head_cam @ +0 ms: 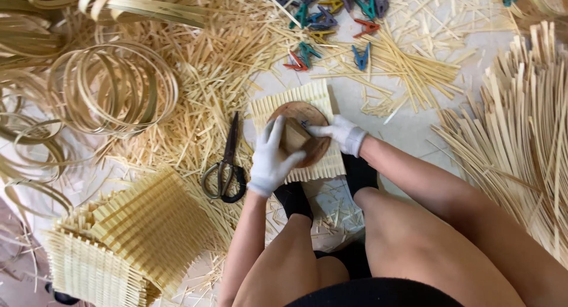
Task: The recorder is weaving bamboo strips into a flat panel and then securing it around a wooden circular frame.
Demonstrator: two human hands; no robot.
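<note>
Wooden disc (299,135) pressed onto woven bamboo mat (296,105).
Disc's block gripped by gloved left hand (271,159); rim pinched by right hand (340,132).

Disc (307,142) on mat (319,100); scissors (226,165) left.

Both gloves are plain white, left hand (270,159) and right hand (339,133). The round wooden disc (307,142) under them is a warm reddish brown with a paler tan block on top. The woven mat (307,100) is pale straw yellow, ribbed in fine parallel stripes. The scissors (226,165) at 9 o'clock from the disc are dark grey, almost black. The clothespins (322,20) up at 12 o'clock are a mix: teal, blue, purple, yellow, orange-red. The stacked mats (127,236) at 8 o'clock show that same yellow with a grid pattern. Black socks (294,199) too.
</note>
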